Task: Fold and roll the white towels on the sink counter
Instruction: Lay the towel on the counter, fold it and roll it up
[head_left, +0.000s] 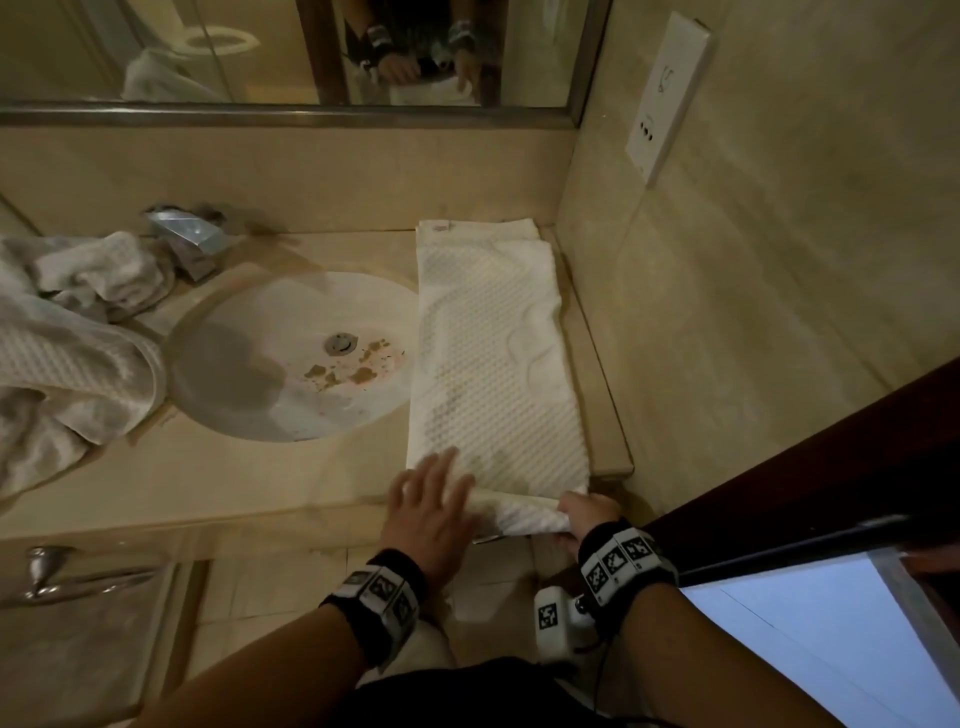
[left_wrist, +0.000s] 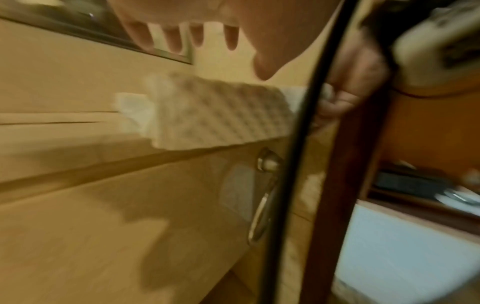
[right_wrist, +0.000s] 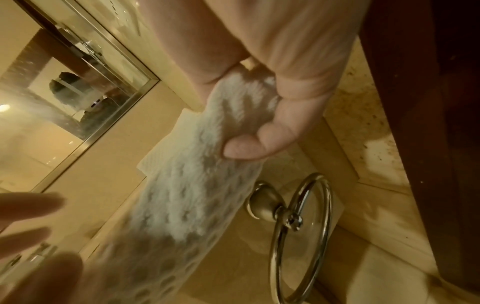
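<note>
A white waffle-textured towel (head_left: 493, 358) lies folded in a long strip on the counter to the right of the sink, running from the back wall to the front edge. Its near end hangs over the counter edge. My right hand (head_left: 584, 514) pinches that near end's right corner; the right wrist view shows thumb and fingers curled round the towel (right_wrist: 197, 185). My left hand (head_left: 431, 506) rests with straight, spread fingers on the towel's near left part. In the blurred left wrist view the fingers (left_wrist: 174, 39) hover above the towel (left_wrist: 213, 117).
A round sink (head_left: 296, 358) with brown stains sits mid-counter, a chrome tap (head_left: 192, 234) behind it. Crumpled white towels (head_left: 67, 353) pile up at the left. A wall and dark wooden door frame (head_left: 810, 483) close in on the right. A towel ring (right_wrist: 298, 236) hangs below the counter.
</note>
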